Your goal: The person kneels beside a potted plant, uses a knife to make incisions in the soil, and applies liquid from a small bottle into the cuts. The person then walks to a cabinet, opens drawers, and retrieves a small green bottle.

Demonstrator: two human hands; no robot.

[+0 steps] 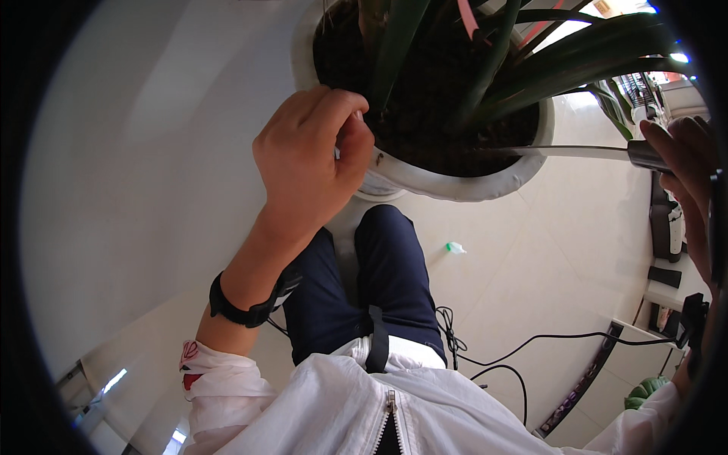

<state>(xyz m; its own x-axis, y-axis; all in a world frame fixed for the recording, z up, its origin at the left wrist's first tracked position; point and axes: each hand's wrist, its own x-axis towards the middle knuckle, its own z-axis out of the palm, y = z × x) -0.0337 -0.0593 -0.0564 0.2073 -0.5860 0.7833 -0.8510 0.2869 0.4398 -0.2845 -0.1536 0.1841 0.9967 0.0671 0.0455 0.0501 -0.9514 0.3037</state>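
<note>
My left hand [311, 145] is curled at the left side of a white plant pot [466, 187], above its rim. Its thumb and index fingertips meet over the dark soil [421, 136]; whether anything is pinched inside is hidden. At the right edge of the view, my right hand [685, 148] grips the dark handle of a thin metal-bladed tool [580, 150], seen edge-on. Its blade crosses the pot's rim and the far end meets the soil. From that soil rise the long green strap leaves of a potted plant [546, 74], with pink ribbons [467, 18] among them.
A pale wall or panel [142, 170] lies close on the left. On the tiled floor [540, 244] is a small green-and-clear plastic item [455, 248]. Black cables [546, 336] trail beside my legs [392, 267] towards my right arm. Dark furniture [664, 227] stands far right.
</note>
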